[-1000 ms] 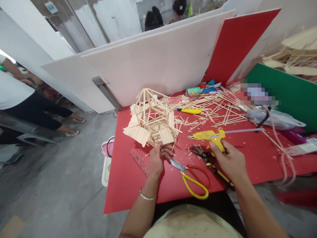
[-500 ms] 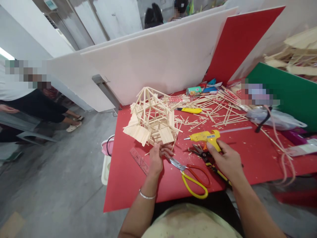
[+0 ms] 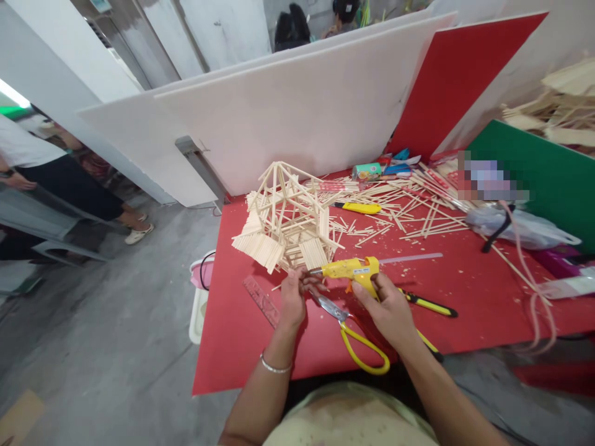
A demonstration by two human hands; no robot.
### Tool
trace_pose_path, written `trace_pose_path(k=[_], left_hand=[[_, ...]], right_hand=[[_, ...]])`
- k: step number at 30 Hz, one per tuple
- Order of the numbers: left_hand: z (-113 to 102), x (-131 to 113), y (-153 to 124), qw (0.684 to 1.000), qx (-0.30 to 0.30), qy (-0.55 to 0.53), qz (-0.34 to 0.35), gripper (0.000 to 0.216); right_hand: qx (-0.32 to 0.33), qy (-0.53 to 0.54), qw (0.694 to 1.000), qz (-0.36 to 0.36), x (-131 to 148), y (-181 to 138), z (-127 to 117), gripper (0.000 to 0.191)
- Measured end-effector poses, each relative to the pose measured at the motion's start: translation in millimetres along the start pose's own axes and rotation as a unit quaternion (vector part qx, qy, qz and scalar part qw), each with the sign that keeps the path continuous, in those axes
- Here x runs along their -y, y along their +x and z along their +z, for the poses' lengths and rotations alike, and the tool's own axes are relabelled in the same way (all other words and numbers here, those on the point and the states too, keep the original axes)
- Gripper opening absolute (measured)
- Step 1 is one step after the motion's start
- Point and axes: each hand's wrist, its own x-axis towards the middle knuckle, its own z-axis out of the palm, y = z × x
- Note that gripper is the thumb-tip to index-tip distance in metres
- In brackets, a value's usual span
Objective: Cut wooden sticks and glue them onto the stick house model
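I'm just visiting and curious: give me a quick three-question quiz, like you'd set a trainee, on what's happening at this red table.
1. True or false: the right hand holds the yellow glue gun.
2. The gun's nozzle points toward: A) the stick house, B) the green board, C) the white board.
3. Which tool with looped yellow handles lies on the table between the left hand and the right hand?
Key: 1 true; 2 A; 3 the scissors.
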Motion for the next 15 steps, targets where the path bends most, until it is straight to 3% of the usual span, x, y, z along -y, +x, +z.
trace_pose_path(k=[15], left_hand=[[-1, 0, 0, 0.999, 0.024, 0.019, 0.019, 0.058]], right_hand=[[-0.047, -0.042, 0.998, -0.028, 4, 1, 13, 0.034]])
